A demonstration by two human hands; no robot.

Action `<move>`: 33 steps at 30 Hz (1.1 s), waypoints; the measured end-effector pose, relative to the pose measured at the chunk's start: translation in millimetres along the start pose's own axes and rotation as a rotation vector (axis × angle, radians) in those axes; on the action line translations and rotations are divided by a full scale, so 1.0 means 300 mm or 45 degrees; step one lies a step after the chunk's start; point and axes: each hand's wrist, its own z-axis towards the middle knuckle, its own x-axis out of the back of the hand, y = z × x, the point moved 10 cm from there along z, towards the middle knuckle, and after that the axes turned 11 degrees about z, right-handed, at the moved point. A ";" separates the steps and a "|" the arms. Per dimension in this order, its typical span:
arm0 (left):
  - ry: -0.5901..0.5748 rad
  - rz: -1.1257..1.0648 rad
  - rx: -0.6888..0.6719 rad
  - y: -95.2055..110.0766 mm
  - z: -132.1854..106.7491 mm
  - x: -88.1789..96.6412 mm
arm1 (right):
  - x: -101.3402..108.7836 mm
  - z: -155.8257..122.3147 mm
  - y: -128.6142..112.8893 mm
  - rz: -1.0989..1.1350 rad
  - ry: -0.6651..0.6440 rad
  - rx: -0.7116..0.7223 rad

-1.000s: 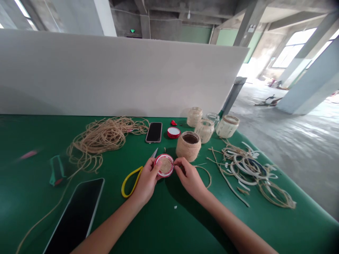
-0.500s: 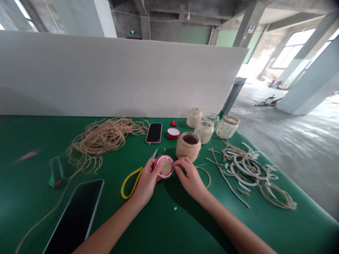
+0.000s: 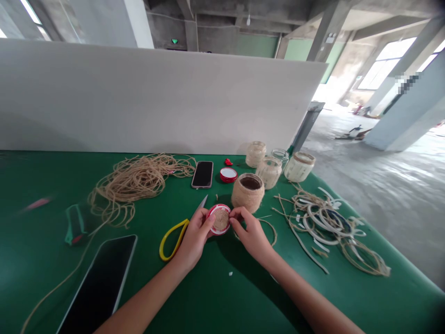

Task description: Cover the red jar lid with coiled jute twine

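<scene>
Both my hands hold a round red-and-white jar lid [image 3: 220,220] whose top carries a coil of jute twine. My left hand [image 3: 196,239] grips its left rim, and my right hand [image 3: 252,234] pinches the right side. Under my left hand lie yellow-handled scissors [image 3: 173,239], their pointed blades showing beyond my fingers. Just above the lid stands a twine-wrapped glass jar [image 3: 247,193] with its mouth open. A loose strand of twine [image 3: 269,229] curves on the mat beside my right hand.
A green work table [image 3: 208,297] carries a tangled jute pile [image 3: 132,185], a smartphone [image 3: 202,174], a black tablet [image 3: 99,283], a red lid [image 3: 228,175], several jars [image 3: 273,171] and white-and-twine scraps [image 3: 327,227]. A white partition [image 3: 139,102] runs along the far edge.
The lid has shifted slightly right between my hands and sits a little lower. My fingers have changed their hold on its rim.
</scene>
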 end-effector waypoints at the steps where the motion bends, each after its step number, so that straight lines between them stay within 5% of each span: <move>1: -0.003 0.000 0.001 -0.001 -0.001 -0.001 | -0.003 0.000 0.001 -0.009 -0.008 0.001; 33: -0.024 -0.076 0.072 -0.001 -0.006 -0.016 | 0.014 -0.013 -0.036 -0.334 0.086 0.071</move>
